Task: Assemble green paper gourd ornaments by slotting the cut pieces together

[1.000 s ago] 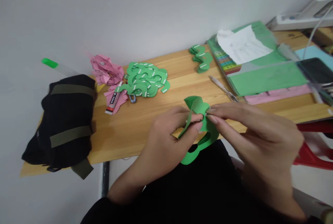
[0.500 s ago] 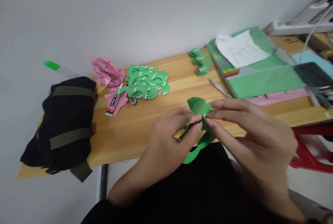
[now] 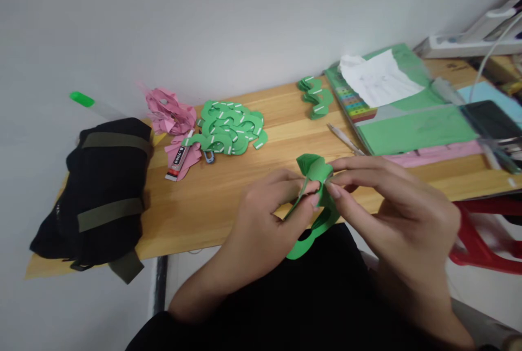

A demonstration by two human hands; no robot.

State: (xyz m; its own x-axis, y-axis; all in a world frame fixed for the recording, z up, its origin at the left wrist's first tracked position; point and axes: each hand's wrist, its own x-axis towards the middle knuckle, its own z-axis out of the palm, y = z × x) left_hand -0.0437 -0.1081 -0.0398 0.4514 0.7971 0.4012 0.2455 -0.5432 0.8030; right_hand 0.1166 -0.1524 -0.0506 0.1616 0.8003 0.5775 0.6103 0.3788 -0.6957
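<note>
In front of my body, my left hand (image 3: 265, 217) is closed around a curvy green paper cut-out (image 3: 319, 168), held between thumb and fingers. The paper is folded or layered, and its lower loop (image 3: 299, 247) hangs over my dark clothing. From the right, my right hand (image 3: 402, 209) pinches the paper's edge with thumb and fingertips. A small pale strip seems to lie at those fingertips, but it is mostly hidden. Behind my hands lies a pile of green paper cut-outs (image 3: 232, 128) with white strips. A smaller green stack (image 3: 316, 98) sits to its right.
Left on the wooden table (image 3: 183, 215) lies a black bag (image 3: 110, 188). Near it are crumpled pink paper (image 3: 169, 111), a B-7000 glue tube (image 3: 176, 163) and a blue clip (image 3: 209, 156). On the right lie a pen (image 3: 345, 139), green sheets (image 3: 416, 130) and white paper (image 3: 383, 79).
My right fingertips have shifted slightly right and down along the green paper's edge. The paper has tilted a little, and my left hand keeps its hold.
</note>
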